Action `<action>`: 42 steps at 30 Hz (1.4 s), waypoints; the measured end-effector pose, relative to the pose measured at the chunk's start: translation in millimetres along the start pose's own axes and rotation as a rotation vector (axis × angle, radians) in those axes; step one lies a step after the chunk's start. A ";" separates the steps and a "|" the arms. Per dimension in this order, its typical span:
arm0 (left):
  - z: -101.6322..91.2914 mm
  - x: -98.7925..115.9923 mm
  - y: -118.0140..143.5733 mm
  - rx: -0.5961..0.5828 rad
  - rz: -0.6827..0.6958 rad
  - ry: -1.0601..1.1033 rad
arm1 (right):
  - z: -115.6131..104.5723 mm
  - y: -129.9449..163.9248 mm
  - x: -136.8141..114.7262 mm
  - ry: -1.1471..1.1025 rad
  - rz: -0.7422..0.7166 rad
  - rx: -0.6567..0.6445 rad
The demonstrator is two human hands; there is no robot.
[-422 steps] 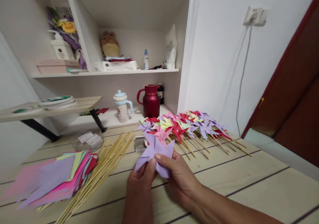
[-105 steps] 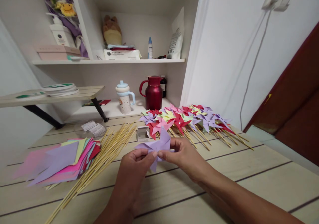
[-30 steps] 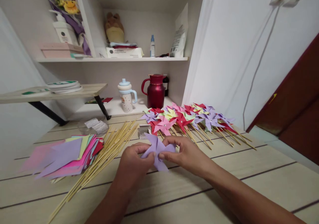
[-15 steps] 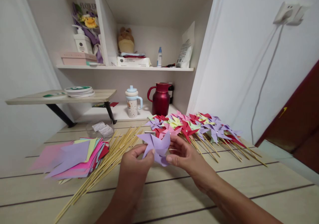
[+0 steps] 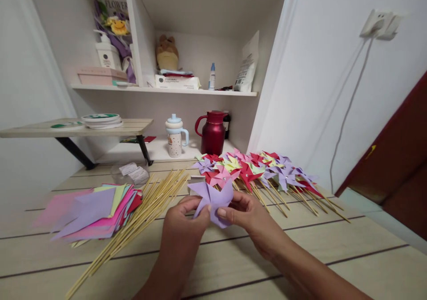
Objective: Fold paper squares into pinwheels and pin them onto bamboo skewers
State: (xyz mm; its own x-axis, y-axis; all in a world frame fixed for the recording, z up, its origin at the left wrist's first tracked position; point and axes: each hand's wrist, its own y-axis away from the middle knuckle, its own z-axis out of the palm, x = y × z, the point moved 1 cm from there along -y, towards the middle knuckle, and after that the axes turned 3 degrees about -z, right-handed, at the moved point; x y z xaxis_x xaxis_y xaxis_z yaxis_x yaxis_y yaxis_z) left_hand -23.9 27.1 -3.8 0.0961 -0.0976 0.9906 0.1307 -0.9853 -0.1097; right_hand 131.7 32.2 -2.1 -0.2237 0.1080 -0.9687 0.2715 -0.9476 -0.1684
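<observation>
A purple paper pinwheel (image 5: 213,198) with folded blades is held up above the table, between both hands. My left hand (image 5: 187,222) pinches its lower left part, thumb in front near the centre. My right hand (image 5: 245,211) grips the right side, its thumb on the lower right blade and its fingers behind the paper. No stick shows on this pinwheel; its back is hidden. Just beyond it lie many finished pinwheels (image 5: 248,174) in red, pink, yellow and purple on sticks. Loose bamboo sticks (image 5: 140,222) lie left of my left hand.
Coloured paper sheets (image 5: 88,211) are stacked at the left beside a clear round container (image 5: 130,174) with white packets. A small raised stand (image 5: 133,129) carries round white discs. A cup (image 5: 175,140) and a red jug (image 5: 213,133) stand at the back, below a shelf (image 5: 200,92).
My right thumb has come in over the pinwheel's lower right blade, and the right hand now grips it more closely. My left hand keeps its pinch. The view has shifted slightly.
</observation>
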 end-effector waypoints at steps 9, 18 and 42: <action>-0.9 18.7 10.0 -0.065 0.034 -0.081 | -1.5 0.8 2.5 -0.033 0.033 0.093; 2.7 15.9 10.4 -0.075 0.001 -0.076 | -5.1 0.6 4.3 0.052 0.008 0.126; -2.0 3.7 2.5 -0.175 -0.105 0.077 | -11.4 0.1 6.4 0.224 -0.047 0.146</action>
State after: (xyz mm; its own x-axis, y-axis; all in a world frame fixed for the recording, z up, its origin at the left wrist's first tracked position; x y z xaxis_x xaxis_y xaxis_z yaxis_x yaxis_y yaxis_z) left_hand -25.1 24.1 -0.3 0.0149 0.0029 0.9999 -0.0382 -0.9993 0.0035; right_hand 141.0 36.2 -10.3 -0.0156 0.2018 -0.9793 0.1241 -0.9714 -0.2022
